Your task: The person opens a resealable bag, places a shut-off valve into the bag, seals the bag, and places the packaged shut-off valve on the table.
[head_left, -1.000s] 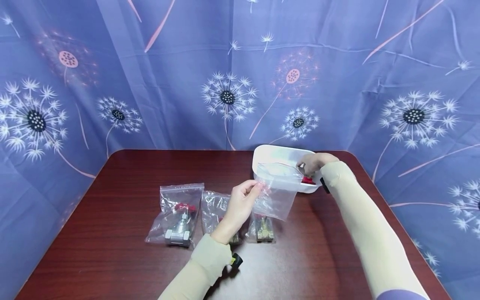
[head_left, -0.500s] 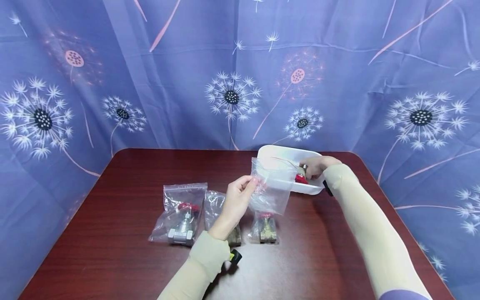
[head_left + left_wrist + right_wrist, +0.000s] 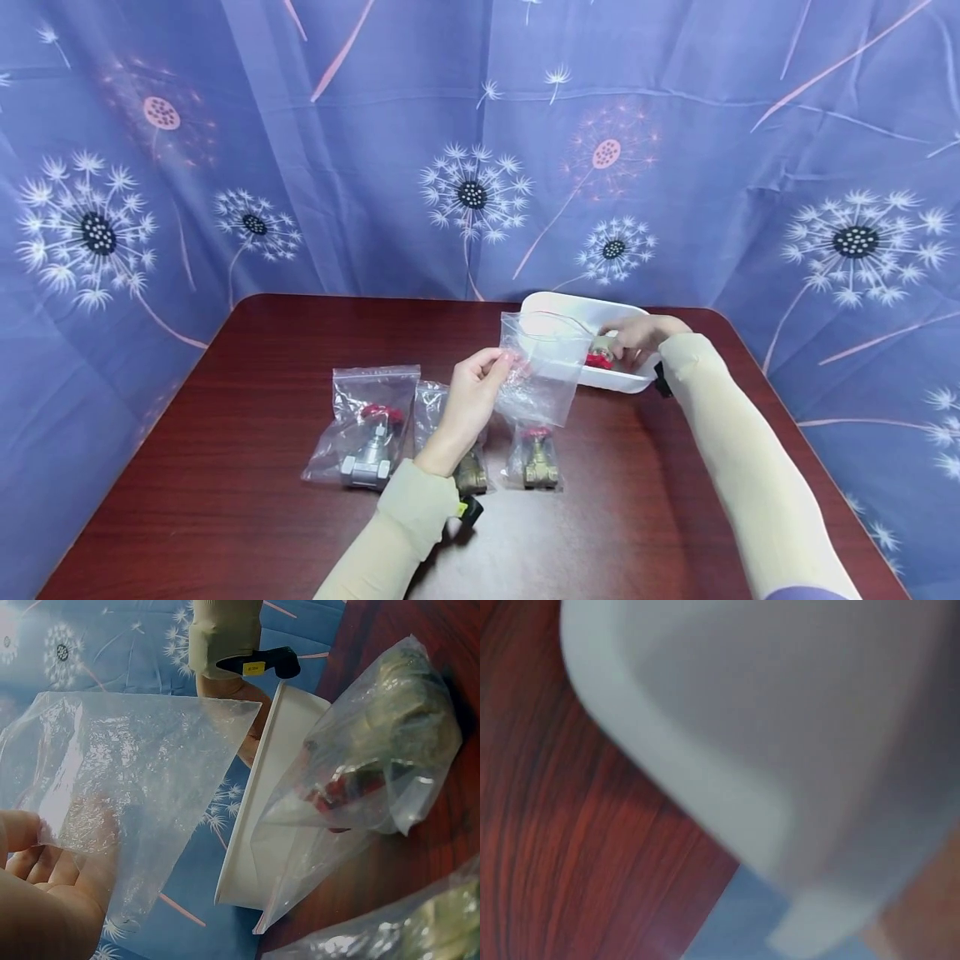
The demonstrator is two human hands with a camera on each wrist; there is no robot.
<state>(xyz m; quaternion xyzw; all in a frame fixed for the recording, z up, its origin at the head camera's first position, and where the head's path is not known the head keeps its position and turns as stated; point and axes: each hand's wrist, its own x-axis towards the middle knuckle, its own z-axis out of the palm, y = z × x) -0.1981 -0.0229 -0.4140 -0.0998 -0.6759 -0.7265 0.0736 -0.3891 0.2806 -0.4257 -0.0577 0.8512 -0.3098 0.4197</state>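
My left hand [image 3: 471,396] pinches a clear plastic zip bag [image 3: 551,396] between thumb and fingers, raised in front of the white tub [image 3: 615,382]. The left wrist view shows the bag [image 3: 150,765] hanging flat with nothing inside. Over the tub's right end, my right hand [image 3: 645,333] reaches in with curled fingers at a valve with a red handwheel [image 3: 598,361]. Part of that valve is hidden by the hand and the tub wall. The right wrist view catches mostly the blurred tub [image 3: 682,765], with a bit of skin at its lower right.
Three bagged valves with red handwheels lie in a row on the dark wooden table [image 3: 247,433]: a silver one [image 3: 367,462] at left, a brass one [image 3: 471,473] partly behind my left forearm, a smaller brass one [image 3: 540,467] at right. A patterned blue curtain [image 3: 360,167] hangs behind.
My right hand has shifted slightly right within the tub, and the valve there has turned, showing its red wheel farther left. The left hand keeps its pinch on the bag, which moved slightly left.
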